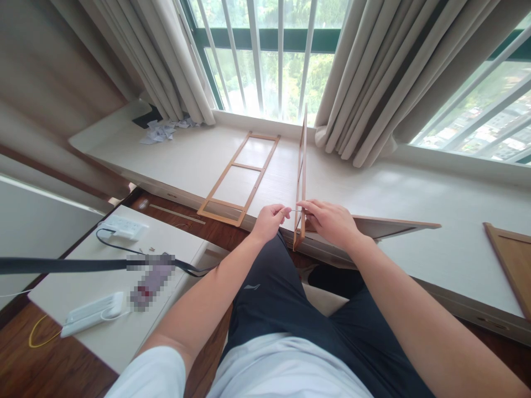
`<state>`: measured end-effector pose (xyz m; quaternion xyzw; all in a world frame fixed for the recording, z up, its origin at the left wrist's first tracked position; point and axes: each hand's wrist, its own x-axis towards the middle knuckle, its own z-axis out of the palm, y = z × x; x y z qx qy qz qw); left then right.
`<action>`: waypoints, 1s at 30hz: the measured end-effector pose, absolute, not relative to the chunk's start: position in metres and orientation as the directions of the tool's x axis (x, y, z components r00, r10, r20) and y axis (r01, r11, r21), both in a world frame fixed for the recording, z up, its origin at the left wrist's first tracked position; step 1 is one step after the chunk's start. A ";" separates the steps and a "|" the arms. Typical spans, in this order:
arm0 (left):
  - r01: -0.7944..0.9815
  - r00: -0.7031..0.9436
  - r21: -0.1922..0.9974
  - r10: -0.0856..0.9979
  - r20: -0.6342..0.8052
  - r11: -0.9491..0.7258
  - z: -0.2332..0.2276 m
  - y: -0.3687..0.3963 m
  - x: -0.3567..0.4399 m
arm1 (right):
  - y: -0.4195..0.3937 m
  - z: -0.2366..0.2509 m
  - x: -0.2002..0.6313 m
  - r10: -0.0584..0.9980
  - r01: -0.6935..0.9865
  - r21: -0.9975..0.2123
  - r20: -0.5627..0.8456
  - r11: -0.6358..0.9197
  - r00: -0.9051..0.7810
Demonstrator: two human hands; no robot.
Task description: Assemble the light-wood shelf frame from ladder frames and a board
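Both hands pinch at upright frame (302,177): left hand (269,220), right hand (329,221).

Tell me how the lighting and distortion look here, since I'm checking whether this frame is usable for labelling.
Head view: strong backlight from the window blows out the glass, leaving glare on the sill. Wide-angle distortion bends the curtains and window bars. A pixelated patch covers something on the white table. Both hands, left hand and right hand, and the upright wooden frame are sharp.
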<state>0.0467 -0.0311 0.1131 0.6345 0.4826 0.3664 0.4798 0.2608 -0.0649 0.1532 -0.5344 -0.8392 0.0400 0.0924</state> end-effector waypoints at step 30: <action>0.345 0.273 0.916 0.956 0.109 -0.203 0.111 -0.033 0.045 | -0.065 0.153 0.261 0.901 0.887 -0.162 0.116 0.433 -0.419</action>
